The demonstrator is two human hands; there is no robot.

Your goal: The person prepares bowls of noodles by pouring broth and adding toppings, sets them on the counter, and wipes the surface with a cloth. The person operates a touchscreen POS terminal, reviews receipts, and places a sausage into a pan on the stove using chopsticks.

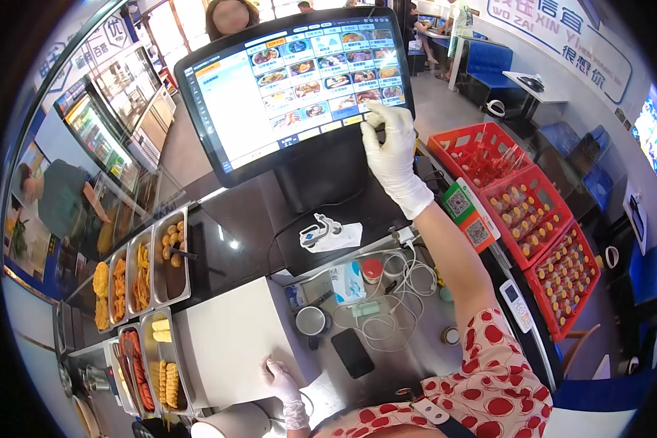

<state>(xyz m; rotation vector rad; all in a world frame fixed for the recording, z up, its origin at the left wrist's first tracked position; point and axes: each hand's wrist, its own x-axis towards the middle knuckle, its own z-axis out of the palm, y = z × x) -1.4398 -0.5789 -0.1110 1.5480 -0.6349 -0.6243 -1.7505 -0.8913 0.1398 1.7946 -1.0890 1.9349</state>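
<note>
And here are the gloved fingers of the right hand [389,142], bent and loosely spread, closed on nothing, up at the lower right corner of the touchscreen [317,84]; whether a tip actually presses the glass, I can't tell from this angle. A clean touch, I'd judge, wants one fingertip leading, the others tucked well back, because those menu pictures sit close together and a loose glove tip could easily brush a neighbour. Glare there too, on the right side, so reading the tile before pressing looks wise. Out along the bare forearm, reaching past the QR code sign [469,213]: best kept high, clear of the white cables [410,288] below. Down to the left hand [281,381], gloved, fingers curled at the edge of the white board [230,339]; whether they pinch anything, I can't tell. Resting it there seems sound, well apart from the screen, with the food trays [169,286] beyond the board and the phone [352,352] lying across from it.
</note>
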